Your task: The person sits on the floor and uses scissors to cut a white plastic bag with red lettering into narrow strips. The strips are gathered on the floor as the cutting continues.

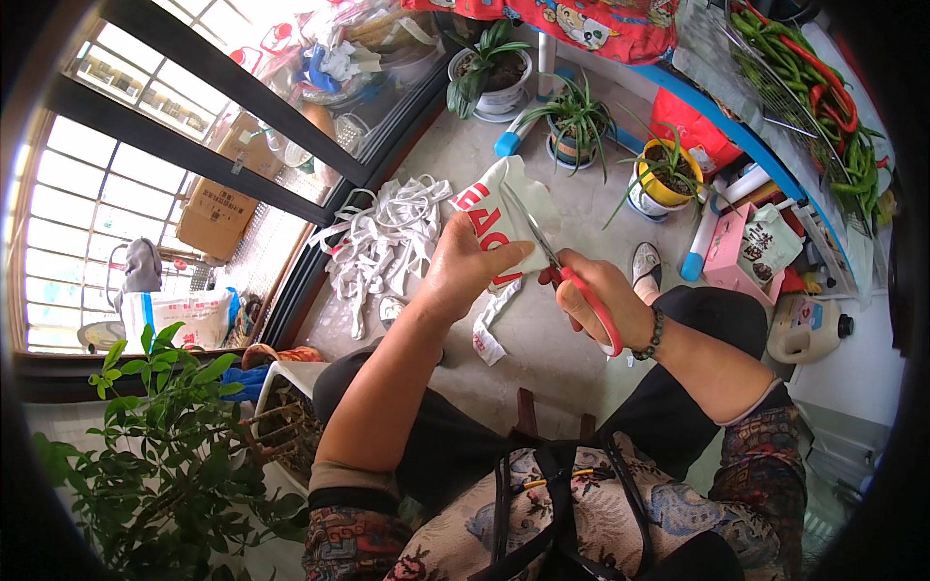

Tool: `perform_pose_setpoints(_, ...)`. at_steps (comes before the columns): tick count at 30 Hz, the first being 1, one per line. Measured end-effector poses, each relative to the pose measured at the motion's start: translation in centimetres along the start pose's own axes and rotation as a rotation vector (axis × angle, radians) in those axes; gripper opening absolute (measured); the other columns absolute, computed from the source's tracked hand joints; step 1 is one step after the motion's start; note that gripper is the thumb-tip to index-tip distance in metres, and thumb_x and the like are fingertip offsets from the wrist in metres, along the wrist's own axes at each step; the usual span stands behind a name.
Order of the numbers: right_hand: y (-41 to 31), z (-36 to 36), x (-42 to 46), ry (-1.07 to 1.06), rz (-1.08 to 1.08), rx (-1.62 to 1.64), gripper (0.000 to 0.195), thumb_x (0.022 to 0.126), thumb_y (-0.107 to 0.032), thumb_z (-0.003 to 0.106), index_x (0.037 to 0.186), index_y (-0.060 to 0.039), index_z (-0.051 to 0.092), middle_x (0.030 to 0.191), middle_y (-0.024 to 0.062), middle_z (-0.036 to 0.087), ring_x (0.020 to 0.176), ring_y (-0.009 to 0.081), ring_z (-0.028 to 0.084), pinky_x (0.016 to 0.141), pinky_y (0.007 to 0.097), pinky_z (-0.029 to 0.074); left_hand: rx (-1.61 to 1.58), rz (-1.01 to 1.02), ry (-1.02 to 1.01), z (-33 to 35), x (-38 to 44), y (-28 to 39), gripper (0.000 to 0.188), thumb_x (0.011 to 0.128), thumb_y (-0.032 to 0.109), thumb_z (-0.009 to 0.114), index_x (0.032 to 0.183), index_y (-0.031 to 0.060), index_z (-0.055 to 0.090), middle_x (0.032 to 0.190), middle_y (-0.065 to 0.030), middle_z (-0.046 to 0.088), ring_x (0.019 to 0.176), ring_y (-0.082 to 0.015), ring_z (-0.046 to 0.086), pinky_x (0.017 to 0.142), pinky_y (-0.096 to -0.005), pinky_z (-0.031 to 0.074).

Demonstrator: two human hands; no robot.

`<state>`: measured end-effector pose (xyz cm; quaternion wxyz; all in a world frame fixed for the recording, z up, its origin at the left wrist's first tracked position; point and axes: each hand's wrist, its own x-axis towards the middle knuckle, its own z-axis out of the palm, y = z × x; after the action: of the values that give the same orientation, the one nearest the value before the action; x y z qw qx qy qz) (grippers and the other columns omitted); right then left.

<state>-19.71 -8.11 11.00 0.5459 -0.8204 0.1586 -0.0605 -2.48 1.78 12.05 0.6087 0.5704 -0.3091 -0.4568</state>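
Note:
My left hand [468,265] grips a white plastic sheet with red print [508,196], its thumb lying across the front. In my right hand [599,301] are scissors with red handles [601,319], fingers wrapped through and around the loops. The scissor blades point up and left and lie along the sheet, with part of its edge to their right. Below the sheet hangs or lies a narrow white strip with red print [488,330]; whether it is attached to the sheet I cannot tell. A tangled heap of white strips [392,240] lies on the floor to the left.
Potted plants [494,76] stand on the floor ahead. A blue-edged table [770,145] bears a wire rack of green and red peppers [792,72]. At right are a pink box [734,254] and a plastic jug [806,330]. A leafy plant [182,450] grows at lower left, below a dark-framed sliding door [290,312].

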Motion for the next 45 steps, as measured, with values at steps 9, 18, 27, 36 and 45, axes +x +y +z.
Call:
perform_pose_setpoints(9,0.2,0.0,-0.4,0.036,-0.048,-0.068,0.054,0.086,-0.054,0.050,0.091,-0.0010,0.053,0.064,0.0149,0.056,0.062,0.0351,0.058,0.054,0.0382,0.044,-0.538,0.057,0.128,-1.6,1.2,-1.6,0.029,0.079,-0.001,0.063,0.108,0.0027,0.058,0.099,-0.0081,0.065,0.087,-0.0163,0.062,0.079,-0.0304,0.048)
perform_pose_setpoints(18,0.6,0.3,0.0,-0.022,-0.092,-0.068,0.054,0.088,-0.055,0.045,0.101,-0.0033,0.052,0.073,0.0141,0.061,0.068,0.0342,0.060,0.059,0.0384,0.046,-0.333,0.034,0.083,-1.9,0.8,-1.2,0.028,0.076,-0.005,0.065,0.102,0.0038,0.059,0.093,-0.0069,0.066,0.081,-0.0153,0.063,0.073,-0.0320,0.051)
perform_pose_setpoints(27,0.5,0.1,0.2,-0.059,-0.046,0.049,0.052,0.089,-0.054,0.044,0.097,-0.0033,0.052,0.074,0.0140,0.061,0.070,0.0347,0.061,0.060,0.0382,0.046,-0.200,0.028,0.071,-1.5,0.6,-1.2,0.030,0.074,-0.004,0.067,0.102,0.0045,0.060,0.091,-0.0061,0.067,0.079,-0.0142,0.063,0.071,-0.0303,0.052)
perform_pose_setpoints(36,0.2,0.0,0.0,-0.022,-0.072,-0.045,0.053,0.089,-0.054,0.043,0.096,-0.0016,0.051,0.069,0.0158,0.059,0.067,0.0369,0.059,0.058,0.0399,0.045,-0.277,0.029,0.097,-1.0,0.3,-0.9,0.029,0.074,-0.006,0.065,0.101,0.0037,0.061,0.092,-0.0072,0.067,0.080,-0.0147,0.064,0.073,-0.0301,0.051)
perform_pose_setpoints(45,1.0,0.7,0.4,0.014,-0.075,-0.047,0.073,0.082,-0.071,0.034,0.098,-0.0012,0.049,0.055,0.0020,0.048,0.047,0.0140,0.053,0.046,0.0259,0.042,-0.153,-0.017,0.066,-0.8,0.1,-0.8,0.031,0.071,-0.007,0.067,0.099,0.0043,0.061,0.089,-0.0073,0.067,0.077,-0.0145,0.064,0.071,-0.0299,0.052)
